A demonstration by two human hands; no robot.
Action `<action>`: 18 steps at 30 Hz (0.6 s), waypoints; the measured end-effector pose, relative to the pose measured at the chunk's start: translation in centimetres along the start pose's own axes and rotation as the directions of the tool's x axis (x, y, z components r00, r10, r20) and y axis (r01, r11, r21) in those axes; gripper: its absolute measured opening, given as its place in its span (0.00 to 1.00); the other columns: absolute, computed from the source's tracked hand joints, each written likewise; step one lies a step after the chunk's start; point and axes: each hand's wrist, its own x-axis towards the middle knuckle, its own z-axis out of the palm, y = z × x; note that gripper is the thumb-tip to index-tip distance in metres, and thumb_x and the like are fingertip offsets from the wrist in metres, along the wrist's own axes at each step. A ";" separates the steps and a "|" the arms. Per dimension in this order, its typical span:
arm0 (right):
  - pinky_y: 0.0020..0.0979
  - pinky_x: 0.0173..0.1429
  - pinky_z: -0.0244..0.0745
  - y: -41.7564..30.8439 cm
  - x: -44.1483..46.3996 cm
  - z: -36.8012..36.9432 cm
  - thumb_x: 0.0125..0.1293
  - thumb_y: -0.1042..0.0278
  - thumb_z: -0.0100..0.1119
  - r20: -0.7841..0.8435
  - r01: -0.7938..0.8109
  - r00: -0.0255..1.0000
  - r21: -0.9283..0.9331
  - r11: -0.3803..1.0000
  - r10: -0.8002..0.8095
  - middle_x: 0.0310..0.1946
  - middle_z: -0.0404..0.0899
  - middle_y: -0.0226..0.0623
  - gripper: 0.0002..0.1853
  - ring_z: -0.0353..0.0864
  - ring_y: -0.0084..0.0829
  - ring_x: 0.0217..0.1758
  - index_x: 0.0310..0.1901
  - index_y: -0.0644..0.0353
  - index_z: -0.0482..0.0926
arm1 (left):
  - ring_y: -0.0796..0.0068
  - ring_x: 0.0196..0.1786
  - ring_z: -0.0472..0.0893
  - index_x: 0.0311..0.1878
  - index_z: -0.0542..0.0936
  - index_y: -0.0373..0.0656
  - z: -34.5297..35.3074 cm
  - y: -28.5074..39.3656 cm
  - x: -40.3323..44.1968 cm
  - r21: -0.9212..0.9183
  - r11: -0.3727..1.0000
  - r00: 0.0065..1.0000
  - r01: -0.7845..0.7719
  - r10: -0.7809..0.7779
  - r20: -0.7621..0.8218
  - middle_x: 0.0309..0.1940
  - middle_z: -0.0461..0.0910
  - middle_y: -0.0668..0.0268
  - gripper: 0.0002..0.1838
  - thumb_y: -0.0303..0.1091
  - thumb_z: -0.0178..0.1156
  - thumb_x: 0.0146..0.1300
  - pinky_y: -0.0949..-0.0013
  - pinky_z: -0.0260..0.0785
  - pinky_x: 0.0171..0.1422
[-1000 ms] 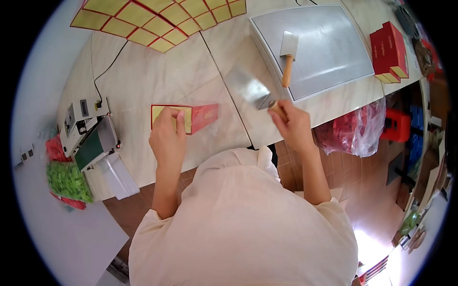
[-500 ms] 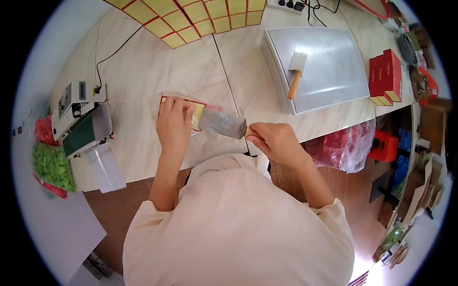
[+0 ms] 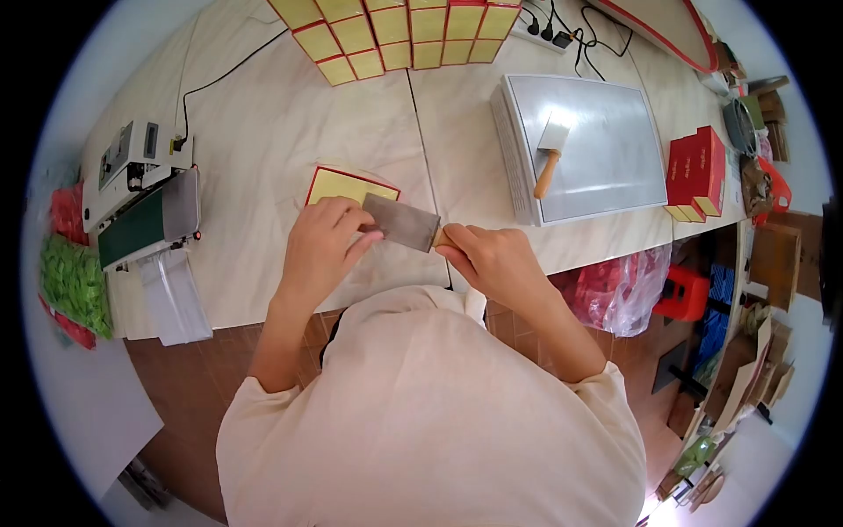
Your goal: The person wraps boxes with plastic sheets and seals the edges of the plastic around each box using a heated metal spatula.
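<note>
I am clamping the fingers of my right hand [image 3: 492,263] on the handle of a scraper [image 3: 401,222], whose blade is pointing left across my feed, its far corner overlapping the near side of a box [image 3: 347,185]. The box is lying yellow face up on the counter [image 3: 255,167], nearer the front edge than the far one and left of the seam; I cannot tell whether the blade is touching it. My left hand [image 3: 323,244] is covering the box's near left corner, thumb reaching toward the blade; whether those fingers are pinching anything I cannot tell from here. Beyond the seam, toward the right end, a second scraper [image 3: 554,140] is resting on a metal slab [image 3: 615,149], and red boxes [image 3: 702,171] are standing beside it by the front edge. A stack [image 3: 386,35] of yellow-faced boxes is rising toward the far edge. At the counter's left end a machine [image 3: 140,167] is sitting, with clear bags [image 3: 176,299] overhanging the front edge.
</note>
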 end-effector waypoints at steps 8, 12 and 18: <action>0.34 0.19 0.64 0.0 1.0 1.7 0.68 0.59 0.63 -0.103 0.078 0.991 -0.089 0.993 -0.087 0.16 0.73 0.30 0.11 0.73 0.35 0.16 0.33 0.54 0.74 | 0.65 0.44 0.78 0.34 0.81 0.44 -0.6 -2.2 -0.6 0.022 0.981 0.980 -0.191 0.189 0.064 0.37 0.79 0.68 0.08 0.30 0.71 0.52 0.62 0.68 0.48; 0.34 0.19 0.64 -0.4 1.3 1.6 0.68 0.57 0.63 -0.083 0.073 0.993 -0.132 0.989 -0.085 0.16 0.72 0.30 0.12 0.73 0.35 0.16 0.33 0.54 0.74 | 0.65 0.42 0.78 0.31 0.81 0.44 -1.2 -3.3 0.0 -0.042 0.987 0.985 -0.155 0.158 0.068 0.35 0.78 0.69 0.06 0.29 0.70 0.53 0.61 0.69 0.47; 0.36 0.22 0.66 -0.7 1.3 1.3 0.70 0.58 0.60 0.007 0.015 1.000 -0.163 0.987 -0.014 0.20 0.75 0.34 0.11 0.75 0.38 0.19 0.38 0.58 0.78 | 0.65 0.41 0.78 0.30 0.80 0.44 -0.8 -4.3 1.4 -0.097 0.977 0.982 -0.189 0.190 0.000 0.34 0.78 0.69 0.06 0.32 0.69 0.55 0.62 0.68 0.45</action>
